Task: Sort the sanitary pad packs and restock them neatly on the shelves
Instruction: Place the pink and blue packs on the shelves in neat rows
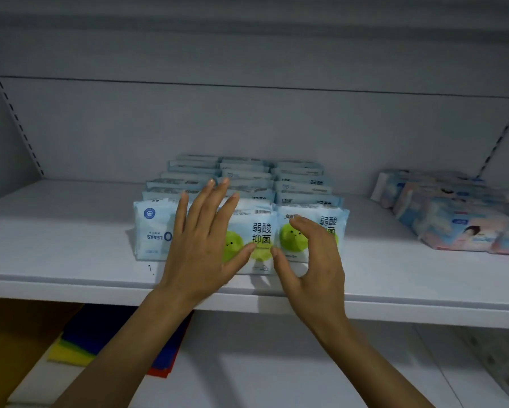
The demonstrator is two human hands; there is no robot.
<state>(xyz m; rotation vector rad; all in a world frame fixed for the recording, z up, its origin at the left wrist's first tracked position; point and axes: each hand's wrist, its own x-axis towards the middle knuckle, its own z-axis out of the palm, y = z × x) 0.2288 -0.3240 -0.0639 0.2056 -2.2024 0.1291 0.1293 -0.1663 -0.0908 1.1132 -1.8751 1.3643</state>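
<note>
- White metal shelving fills the view, and its middle shelf (71, 260) carries three rows of pale blue-and-white sanitary pad packs (300, 184), standing on edge from near the front lip to the back.
- Well apart from them at the right end lie pink-and-blue soft packs (453, 219), tilted. On the level below sits a stack of blue, yellow and red sheets (100, 340).
- The left hand (200, 240) is released, its fingers straight and spread flat over the front of the rows.
- The right hand (312, 260) curves in front of the front right pack (332, 228), thumb tip near the seam with the front middle pack (259, 231). I cannot tell whether it pinches the pack or only touches it.
- This looks like the squaring-up step. To do it well, I would press with flat palms, evenly and gently, since the soft packs will dent, until the front faces sit flush and parallel to the lip.
- The front left pack (153, 234) shows its print upside down, so it probably wants turning to match.
</note>
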